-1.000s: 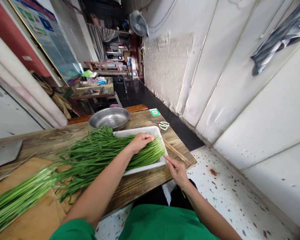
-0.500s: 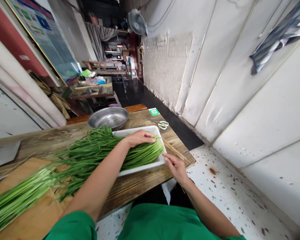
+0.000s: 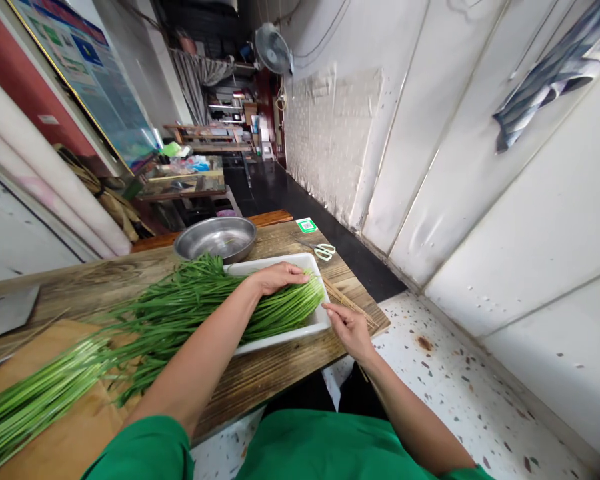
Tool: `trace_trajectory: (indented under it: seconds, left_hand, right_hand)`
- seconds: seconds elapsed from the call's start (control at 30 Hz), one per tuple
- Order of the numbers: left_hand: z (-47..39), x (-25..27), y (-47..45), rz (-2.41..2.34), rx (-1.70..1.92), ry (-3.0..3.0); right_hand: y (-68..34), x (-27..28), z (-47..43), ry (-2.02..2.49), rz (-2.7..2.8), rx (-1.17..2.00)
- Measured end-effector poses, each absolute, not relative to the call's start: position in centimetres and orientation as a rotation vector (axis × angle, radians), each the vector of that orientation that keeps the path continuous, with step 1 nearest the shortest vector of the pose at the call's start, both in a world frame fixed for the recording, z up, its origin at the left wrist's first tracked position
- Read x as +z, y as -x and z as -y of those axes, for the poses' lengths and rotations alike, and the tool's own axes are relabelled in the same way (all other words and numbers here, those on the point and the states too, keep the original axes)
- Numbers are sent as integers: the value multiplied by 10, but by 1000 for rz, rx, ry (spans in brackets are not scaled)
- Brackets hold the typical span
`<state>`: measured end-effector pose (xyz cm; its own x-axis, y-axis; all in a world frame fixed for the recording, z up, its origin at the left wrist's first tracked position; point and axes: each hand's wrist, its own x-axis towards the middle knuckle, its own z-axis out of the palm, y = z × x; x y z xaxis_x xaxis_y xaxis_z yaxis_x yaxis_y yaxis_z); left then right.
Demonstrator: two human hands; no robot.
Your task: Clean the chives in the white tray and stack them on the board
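Observation:
My left hand (image 3: 281, 277) lies across the top of long green chives (image 3: 280, 310), its fingers bent together over the pale stem ends. The stems lie in a white tray (image 3: 260, 347), and their leafy ends spill over its left side. At the tray's right corner, my right hand (image 3: 350, 328) is closed, with the thumb against the bent index finger. A thin tan strand shows below that wrist; whether the fingers grip it is hidden. Dry straws (image 3: 347, 300) lie on the table just behind my right hand.
A steel bowl (image 3: 215, 239) stands behind the tray. Scissors (image 3: 323, 251) and a green code card (image 3: 307, 225) lie near the far right corner. More chives (image 3: 45, 380) rest on a board (image 3: 75, 427) at left, by a cleaver (image 3: 10, 312). A wall rises at right.
The view has shifted very slightly. Both hands keep nearly the same places, the left on the chives and the right by the tray's corner.

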<state>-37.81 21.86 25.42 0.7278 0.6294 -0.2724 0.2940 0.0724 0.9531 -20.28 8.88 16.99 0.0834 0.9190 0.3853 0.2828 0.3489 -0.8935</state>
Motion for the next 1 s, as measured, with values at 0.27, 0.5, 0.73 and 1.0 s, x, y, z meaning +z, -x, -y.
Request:
trace_trajectory:
  seconds: [0.27, 0.5, 0.73, 1.0]
  left_hand:
    - [-225, 291, 413, -953, 325, -2065]
    - [-210, 318, 428, -1178, 826, -1878]
    - [-153, 322, 464, -1450, 1324, -2112]
    - [-94, 249, 387, -1466, 1072, -2918]
  right_hand:
    - [210, 214, -113, 1073, 1463, 833]
    - [219, 275, -142, 942, 1656, 669]
    - [246, 367, -150, 951, 1593, 1013]
    - [306, 399, -153, 996, 1483, 1441]
